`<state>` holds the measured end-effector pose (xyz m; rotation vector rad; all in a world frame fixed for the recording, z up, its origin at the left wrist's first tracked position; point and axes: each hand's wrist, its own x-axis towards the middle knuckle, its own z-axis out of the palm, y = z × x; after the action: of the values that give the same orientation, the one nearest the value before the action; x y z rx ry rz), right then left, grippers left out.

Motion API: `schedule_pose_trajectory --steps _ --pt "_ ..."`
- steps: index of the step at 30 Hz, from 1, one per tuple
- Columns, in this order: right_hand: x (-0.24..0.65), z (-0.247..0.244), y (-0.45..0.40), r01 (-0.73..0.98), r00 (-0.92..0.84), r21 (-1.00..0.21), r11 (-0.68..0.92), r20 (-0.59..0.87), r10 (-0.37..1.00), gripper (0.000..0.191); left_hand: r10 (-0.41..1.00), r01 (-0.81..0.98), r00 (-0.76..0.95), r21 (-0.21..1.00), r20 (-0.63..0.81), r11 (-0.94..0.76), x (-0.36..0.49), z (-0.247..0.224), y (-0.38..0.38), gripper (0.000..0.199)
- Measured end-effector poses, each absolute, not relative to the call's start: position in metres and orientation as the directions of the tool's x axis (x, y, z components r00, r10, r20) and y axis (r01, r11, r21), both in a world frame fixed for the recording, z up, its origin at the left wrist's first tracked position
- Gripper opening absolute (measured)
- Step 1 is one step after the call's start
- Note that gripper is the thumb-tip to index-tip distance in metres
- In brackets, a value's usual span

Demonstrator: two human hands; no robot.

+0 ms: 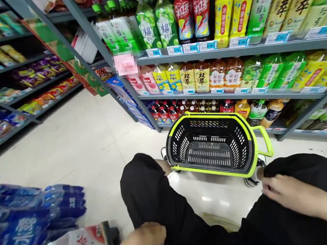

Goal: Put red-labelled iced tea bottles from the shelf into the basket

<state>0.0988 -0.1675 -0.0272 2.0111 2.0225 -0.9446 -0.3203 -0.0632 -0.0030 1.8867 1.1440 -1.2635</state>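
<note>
Lime-rimmed black basket (211,154) stands upright, probably on the floor (91,138).

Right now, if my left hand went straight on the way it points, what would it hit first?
Most likely your left trouser leg, just ahead of your left hand; they may already touch, but depth is unclear.

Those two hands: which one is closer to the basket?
The right hand, resting on the right knee near the basket. The left hand, by the left thigh, is farther from it.
</note>
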Motion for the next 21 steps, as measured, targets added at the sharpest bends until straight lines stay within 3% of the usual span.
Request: schedule_pose_trajectory --steps 1,3,7,9,11,13,18,21 --pt "0.1 -0.02 -0.147 0.951 -0.112 -0.302 -0.06 -0.522 0.845 0.036 0.286 0.859 0.151 -0.018 -0.946 -0.512 -0.312 -0.004 -0.066 0.048" --pt "0.102 -0.012 -0.108 0.973 -0.058 -0.218 -0.073 -0.541 0.839 0.036 0.292 0.868 0.218 0.048 -0.931 -0.494 -0.296 -0.002 -0.059 0.038" --pt "0.113 -0.018 -0.039 0.984 0.063 -0.111 -0.142 -0.523 0.85 0.039 0.54 0.814 0.488 0.133 -0.686 -0.566 -0.248 0.001 0.0 0.016" --pt "0.125 -0.028 -0.007 0.978 0.138 -0.069 -0.199 -0.504 0.853 0.04 0.548 0.706 0.592 0.052 -0.591 -0.707 -0.216 -0.014 0.035 0.043" --pt "0.14 -0.04 0.02 0.963 0.225 -0.018 -0.268 -0.49 0.842 0.041 0.473 0.565 0.628 -0.056 -0.618 -0.823 -0.187 -0.037 0.062 0.068" --pt "0.155 -0.051 0.044 0.947 0.292 0.022 -0.321 -0.475 0.83 0.044 0.401 0.485 0.609 -0.078 -0.684 -0.871 -0.166 -0.063 0.078 0.076" --pt "0.186 -0.069 0.083 0.93 0.334 0.017 -0.366 -0.451 0.828 0.049 0.204 0.334 0.646 0.033 -0.736 -0.942 -0.155 -0.103 0.086 0.049" --pt "0.2 -0.078 0.101 0.938 0.31 -0.015 -0.347 -0.417 0.855 0.047 0.129 0.267 0.662 0.071 -0.738 -0.961 -0.156 -0.115 0.084 0.045"
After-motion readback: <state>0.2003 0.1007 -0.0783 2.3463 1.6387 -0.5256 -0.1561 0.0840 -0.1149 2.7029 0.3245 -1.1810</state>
